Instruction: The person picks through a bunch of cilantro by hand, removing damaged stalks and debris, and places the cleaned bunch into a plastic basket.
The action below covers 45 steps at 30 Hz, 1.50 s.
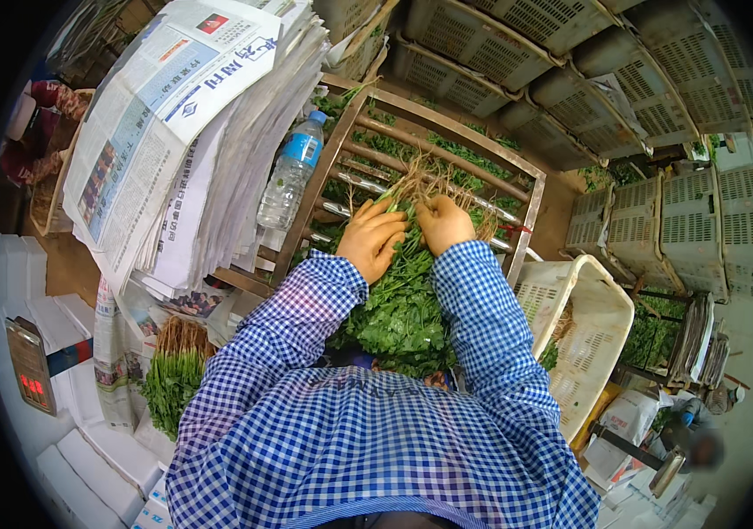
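A bunch of leafy greens point(401, 316) with thin stems and brown roots lies over the metal rack point(531, 196) in front of me, its leaves toward my body. My left hand point(373, 239) is closed over the left side of the stems, fingers bent around them. On the other side, my right hand point(444, 224) is curled shut near the root end, its fingertips partly hidden among stems. The tangled roots point(422, 181) stick out beyond both hands, over the rack's bars.
Left of the rack rises a tall newspaper stack point(209, 132), with a water bottle point(293, 172) beside it. A tied-looking bundle of greens point(174, 375) and a scale with a red display point(31, 366) are lower left. Plastic crates point(601, 331) stand right and behind. People are at the edges.
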{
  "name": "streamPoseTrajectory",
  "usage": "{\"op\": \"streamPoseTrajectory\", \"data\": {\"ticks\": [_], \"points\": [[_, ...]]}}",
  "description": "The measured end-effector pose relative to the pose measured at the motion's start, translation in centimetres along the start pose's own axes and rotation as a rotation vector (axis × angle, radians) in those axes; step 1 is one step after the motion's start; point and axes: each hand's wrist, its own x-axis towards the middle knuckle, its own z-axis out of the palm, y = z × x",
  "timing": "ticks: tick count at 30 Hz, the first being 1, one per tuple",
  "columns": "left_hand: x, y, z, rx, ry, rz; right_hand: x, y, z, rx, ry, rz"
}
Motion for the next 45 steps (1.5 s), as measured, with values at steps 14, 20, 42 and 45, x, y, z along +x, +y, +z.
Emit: {"op": "streamPoseTrajectory", "data": {"ticks": [14,20,42,45], "points": [[6.8,1.2,-1.3,-0.346,-0.155,-0.131,-1.4,4.8,2.3,0.656,0.274,-0.121],[7.1,1.2,0.0,-0.243,-0.251,-0.066,-1.6,5.4,2.1,0.867,0.285,-0.128],[6.8,-1.2,2.4,0.052,-0.239,0.140,-14.9,0.3,-3.4,0.471,-0.031,-0.519],[6.6,-1.4,2.6,0.052,-0.250,0.139,-16.2,0.2,-5.1,1.095,-0.003,-0.647]]}}
